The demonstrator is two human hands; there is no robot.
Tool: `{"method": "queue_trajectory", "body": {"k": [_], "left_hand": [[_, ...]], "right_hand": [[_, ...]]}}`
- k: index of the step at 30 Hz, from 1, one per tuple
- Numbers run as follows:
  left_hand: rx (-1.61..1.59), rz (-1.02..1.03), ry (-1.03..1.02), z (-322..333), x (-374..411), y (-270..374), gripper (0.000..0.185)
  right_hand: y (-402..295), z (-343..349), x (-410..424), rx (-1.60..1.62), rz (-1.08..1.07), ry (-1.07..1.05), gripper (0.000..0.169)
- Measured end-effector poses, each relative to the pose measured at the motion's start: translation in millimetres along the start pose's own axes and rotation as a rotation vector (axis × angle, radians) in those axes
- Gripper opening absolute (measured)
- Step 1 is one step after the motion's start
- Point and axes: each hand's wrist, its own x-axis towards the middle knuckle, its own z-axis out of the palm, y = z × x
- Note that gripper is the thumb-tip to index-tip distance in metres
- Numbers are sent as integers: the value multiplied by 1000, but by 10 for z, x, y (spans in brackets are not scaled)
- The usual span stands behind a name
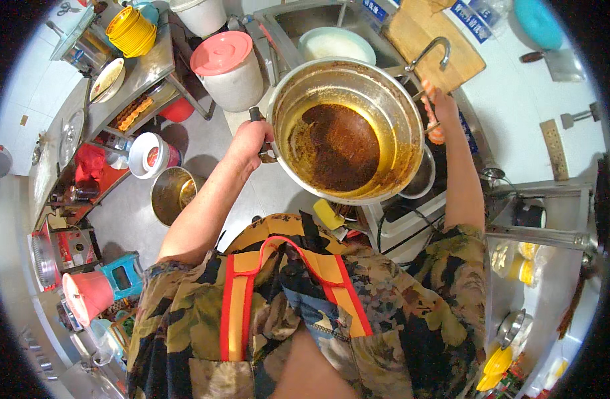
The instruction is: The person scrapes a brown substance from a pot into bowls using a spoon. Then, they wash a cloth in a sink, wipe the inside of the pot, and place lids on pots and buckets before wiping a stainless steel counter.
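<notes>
A large metal pot (285,90) with a dark brown, oily residue (342,147) on its bottom is held up in front of me, its mouth facing the camera. My left hand (255,142) is closed around the handle on the pot's left side. On the opposite side, my right hand (443,107) grips the other handle, which has an orange-and-white striped wrapping (436,133). Beyond the pot, a pale green basin (335,44) stands in a steel sink (295,20). A curved metal faucet (442,47) and a wooden cutting board (434,40) are near my right hand.
At the upper left stands a white bucket with a pink lid (222,55). Below it on the floor are a white plastic bucket (148,154) and an open metal pot (172,197). A steel table (157,65) carries stacked yellow baskets (130,32). Metal shelving (539,239) runs along the right.
</notes>
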Motion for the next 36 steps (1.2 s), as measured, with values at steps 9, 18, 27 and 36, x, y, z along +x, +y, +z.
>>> {"method": "queue_trajectory", "body": {"k": [9, 18, 27, 36], "left_hand": [[175, -7, -53, 101, -309, 252, 27], [-539, -185, -234, -126, -126, 112, 51], [-889, -2, -329, -219, -477, 205, 50], [-1063, -61, -505, -301, -502, 220, 79]], "right_hand": [[-1079, -394, -502, 971, -146, -100, 32], [-2489, 1629, -2013, 1164, 74, -755, 27], [-2408, 1161, -1710, -273, -1058, 142, 45], [-115, 29, 203, -844, -191, -18, 59]]}}
